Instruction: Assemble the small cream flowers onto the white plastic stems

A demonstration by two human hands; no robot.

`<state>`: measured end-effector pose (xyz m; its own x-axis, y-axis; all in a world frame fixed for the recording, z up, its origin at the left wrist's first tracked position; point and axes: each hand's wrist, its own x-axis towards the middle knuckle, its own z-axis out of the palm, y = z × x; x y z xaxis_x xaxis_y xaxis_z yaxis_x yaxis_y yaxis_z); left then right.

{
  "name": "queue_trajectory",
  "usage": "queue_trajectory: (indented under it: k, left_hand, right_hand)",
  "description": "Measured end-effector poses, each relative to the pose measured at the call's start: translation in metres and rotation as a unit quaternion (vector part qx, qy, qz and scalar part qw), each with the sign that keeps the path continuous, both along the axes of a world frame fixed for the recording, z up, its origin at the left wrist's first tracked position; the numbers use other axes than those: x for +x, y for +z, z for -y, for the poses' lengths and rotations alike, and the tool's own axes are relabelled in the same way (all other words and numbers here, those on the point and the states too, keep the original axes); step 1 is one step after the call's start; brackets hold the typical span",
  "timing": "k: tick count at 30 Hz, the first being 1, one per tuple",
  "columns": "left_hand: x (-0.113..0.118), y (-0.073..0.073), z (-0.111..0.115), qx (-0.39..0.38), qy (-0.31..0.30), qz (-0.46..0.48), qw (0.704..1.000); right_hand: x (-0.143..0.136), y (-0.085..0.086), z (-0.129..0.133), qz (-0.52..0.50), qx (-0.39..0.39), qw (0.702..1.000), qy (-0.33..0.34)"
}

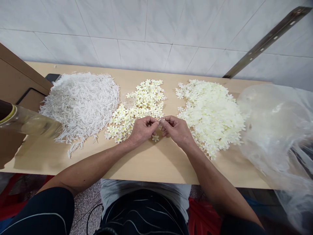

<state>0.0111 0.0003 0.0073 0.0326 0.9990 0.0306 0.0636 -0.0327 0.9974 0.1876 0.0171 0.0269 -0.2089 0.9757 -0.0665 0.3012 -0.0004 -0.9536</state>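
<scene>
My left hand and my right hand meet at the fingertips over the middle of the table. Both are closed in a pinch, and what lies between the fingers is too small and covered to make out. A single pale yellow artificial flower lies on the table just below the fingertips. Behind and left of my left hand spreads a cluster of similar flowers. To the right of my right hand is a larger heap of pale flower heads. On the left rises a pile of thin white sticks.
The wooden table runs along a tiled wall. A clear plastic bag bulges over its right end. At the left stand a cardboard box and a clear bottle. A slotted metal bar slants at the back right.
</scene>
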Motion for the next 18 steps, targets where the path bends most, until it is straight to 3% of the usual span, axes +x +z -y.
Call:
queue_trajectory:
  k: [10, 18]
  left_hand:
    - [0.0, 0.0006, -0.0007, -0.037, -0.012, 0.032, 0.999]
    - [-0.0011, -0.0039, -0.0028, -0.01, -0.008, 0.016, 1.0]
  right_hand:
    - [0.0053, 0.004, -0.0043, 0.045, 0.016, 0.998, -0.036]
    - [0.0019, 0.0051, -0.0012, 0.036, 0.023, 0.999, 0.016]
